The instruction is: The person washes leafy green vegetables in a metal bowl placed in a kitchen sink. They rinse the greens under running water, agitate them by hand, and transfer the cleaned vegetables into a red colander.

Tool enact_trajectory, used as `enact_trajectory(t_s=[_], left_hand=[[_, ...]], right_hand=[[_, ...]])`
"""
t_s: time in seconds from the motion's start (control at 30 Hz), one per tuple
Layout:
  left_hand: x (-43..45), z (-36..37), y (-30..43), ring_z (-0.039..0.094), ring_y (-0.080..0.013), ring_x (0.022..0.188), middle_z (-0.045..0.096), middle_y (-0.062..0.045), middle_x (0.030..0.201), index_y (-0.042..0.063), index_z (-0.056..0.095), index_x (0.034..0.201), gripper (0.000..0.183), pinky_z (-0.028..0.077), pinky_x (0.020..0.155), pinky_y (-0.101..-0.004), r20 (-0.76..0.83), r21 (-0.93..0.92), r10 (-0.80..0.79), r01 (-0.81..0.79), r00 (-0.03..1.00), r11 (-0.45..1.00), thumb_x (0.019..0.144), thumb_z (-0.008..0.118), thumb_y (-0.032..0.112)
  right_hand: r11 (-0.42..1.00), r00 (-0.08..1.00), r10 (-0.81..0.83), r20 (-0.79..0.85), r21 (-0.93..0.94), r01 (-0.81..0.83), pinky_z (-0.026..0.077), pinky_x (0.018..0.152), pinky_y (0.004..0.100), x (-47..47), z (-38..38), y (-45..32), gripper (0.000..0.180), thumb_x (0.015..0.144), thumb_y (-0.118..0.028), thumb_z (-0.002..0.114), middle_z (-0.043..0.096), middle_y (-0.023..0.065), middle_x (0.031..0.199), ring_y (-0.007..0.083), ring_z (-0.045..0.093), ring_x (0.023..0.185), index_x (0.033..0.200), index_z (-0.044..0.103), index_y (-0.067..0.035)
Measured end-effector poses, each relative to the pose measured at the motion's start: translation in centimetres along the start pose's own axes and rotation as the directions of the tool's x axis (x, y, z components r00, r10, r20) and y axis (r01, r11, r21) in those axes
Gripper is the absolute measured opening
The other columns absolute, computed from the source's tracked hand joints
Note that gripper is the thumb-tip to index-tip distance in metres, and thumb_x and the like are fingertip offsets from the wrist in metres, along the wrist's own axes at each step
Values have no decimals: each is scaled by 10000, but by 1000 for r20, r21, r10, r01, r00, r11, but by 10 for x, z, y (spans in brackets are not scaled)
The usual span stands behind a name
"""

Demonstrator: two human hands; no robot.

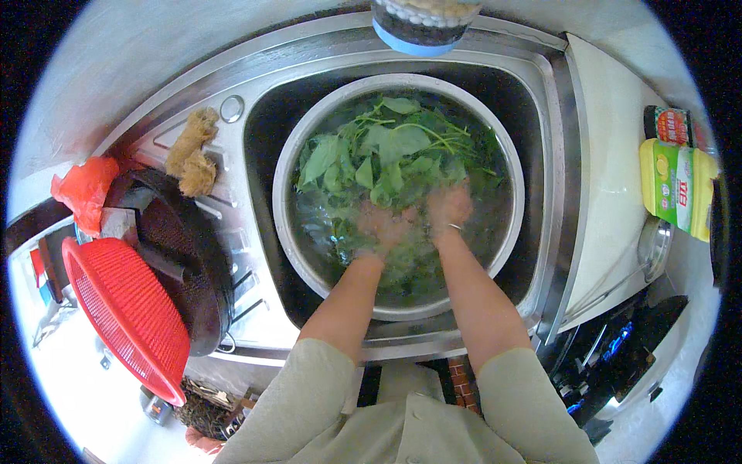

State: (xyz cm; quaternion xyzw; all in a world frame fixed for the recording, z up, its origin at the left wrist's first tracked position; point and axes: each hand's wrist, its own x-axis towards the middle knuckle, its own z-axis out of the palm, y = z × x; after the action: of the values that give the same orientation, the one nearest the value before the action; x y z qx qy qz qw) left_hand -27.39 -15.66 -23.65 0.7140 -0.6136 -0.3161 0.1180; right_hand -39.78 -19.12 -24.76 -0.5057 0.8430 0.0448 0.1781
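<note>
A wide stainless-steel basin [400,314] full of water sits inside the sink bowl [265,133]. Leafy greens [377,148] with broad leaves and long stems float in its far half. My left hand [385,223] is under the water against the near side of the greens, blurred by the murky surface. Just to its right, my right hand [452,206] touches the leaves and stems, with a thin bracelet [454,227] at the wrist. Water and leaves hide most of the fingers, so their grip is unclear.
On the left drainboard [264,325] lie fibrous scrubbers [196,153], a dark round pan [203,278] and a red plastic colander [133,307]. A jar [426,26] stands behind the basin. Right are a yellow detergent jug [675,188], a glass lid [655,246] and a stove [614,342].
</note>
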Motion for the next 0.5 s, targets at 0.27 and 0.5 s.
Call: enact_trajectory(t_s=[0.27, 0.5], left_hand=[[2, -32, 4, 421, -323, 1040, 478, -119, 1109, 135, 442, 1130, 454, 250, 917, -481, 212, 325, 8, -78, 977, 942, 751, 464, 384], [9, -123, 42, 492, -313, 927, 512, -117, 1035, 94, 556, 930, 274, 420, 740, -413, 649, 88, 40, -128, 760, 988, 736, 523, 284]], right_hand=[[944, 998, 54, -15, 326, -46, 429, 723, 384, -8, -28, -20, 466, 644, -219, 601, 547, 181, 918, 301, 539, 816, 1034, 448, -14], [133, 978, 155, 137, 978, -158, 445, 667, 301, -46, -63, 38, 451, 626, -26, 600, 539, 92, 878, 195, 536, 754, 1047, 437, -36]])
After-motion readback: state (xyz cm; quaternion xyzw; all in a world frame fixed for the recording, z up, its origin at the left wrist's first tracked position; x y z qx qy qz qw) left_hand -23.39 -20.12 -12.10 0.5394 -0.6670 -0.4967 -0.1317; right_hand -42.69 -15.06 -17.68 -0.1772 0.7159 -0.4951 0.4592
